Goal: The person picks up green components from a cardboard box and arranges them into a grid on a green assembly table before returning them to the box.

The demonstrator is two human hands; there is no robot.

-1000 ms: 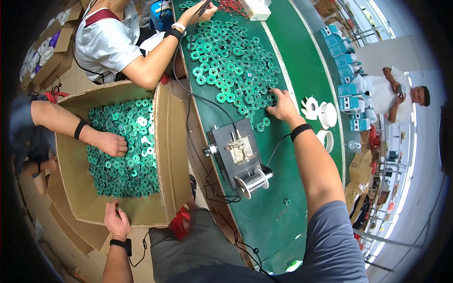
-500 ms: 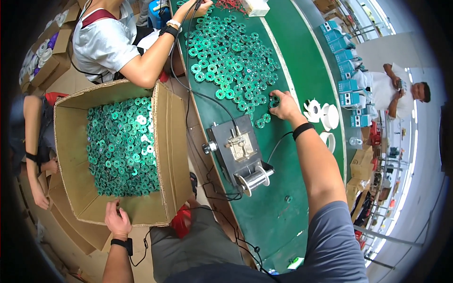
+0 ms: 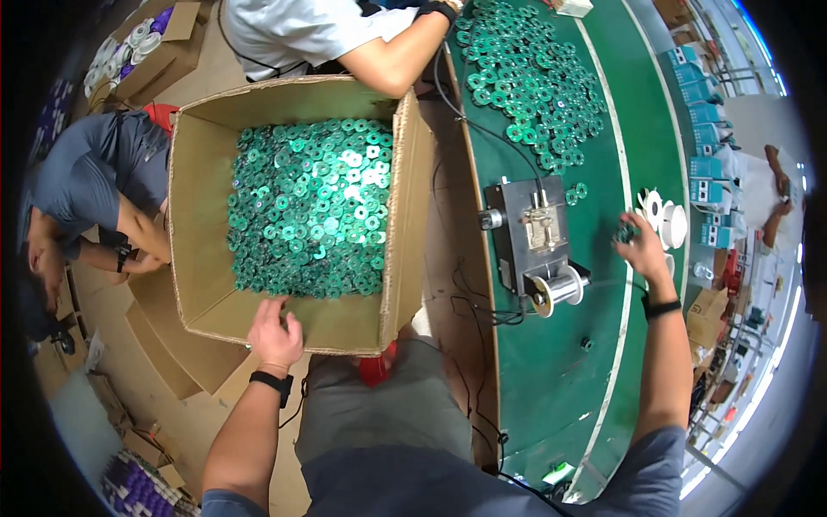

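Observation:
My left hand (image 3: 276, 336) rests over the near rim of a large cardboard box (image 3: 412, 224), its fingers pointing inside and the thumb spread. Many small green ring-shaped pieces (image 3: 301, 202) fill the box's far part. Over the green worktable (image 3: 551, 396), my right hand (image 3: 646, 252) pinches one green ring-shaped piece (image 3: 624, 231) between thumb and fingers. Just past it lie white round plastic parts (image 3: 673, 226). A black bench device with a metal fixture (image 3: 544, 227) and a spool of silvery wire (image 3: 556, 290) stands left of that hand.
More green ring pieces (image 3: 534, 77) are heaped on the table's far end. A single dark piece (image 3: 587, 343) lies nearer. Cables (image 3: 478, 314) hang along the table edge. A co-worker's elbow (image 3: 392, 73) is close to the box; another person (image 3: 103, 181) bends at the left.
My right hand has come back from the heap toward the white parts with a green ring piece in it. The view has shifted, so box and table appear changed in place.

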